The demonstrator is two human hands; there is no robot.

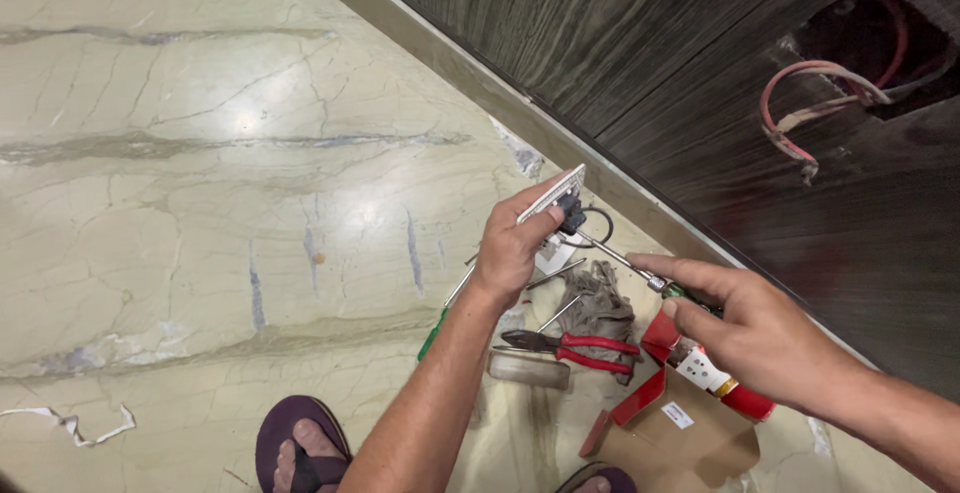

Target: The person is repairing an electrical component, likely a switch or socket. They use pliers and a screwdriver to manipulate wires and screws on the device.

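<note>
My left hand (pixel 512 248) holds a white switch plate (pixel 553 193) tilted on edge, with a black module (pixel 572 215) on its back and a black wire looping off it. My right hand (pixel 745 333) grips a screwdriver (pixel 622 261) with a green handle; its metal tip touches the black module. Both hands are above the marble floor, close to the dark wooden wall.
Below the hands lie red-handled pliers (pixel 580 347), a grey rag (pixel 598 303), a green-handled screwdriver (pixel 440 323), a clear plastic piece (pixel 528 370) and an open red cardboard box (pixel 670 423). Red wires (pixel 800 113) hang from a wall cutout. My sandalled foot (pixel 300 448) is at the bottom.
</note>
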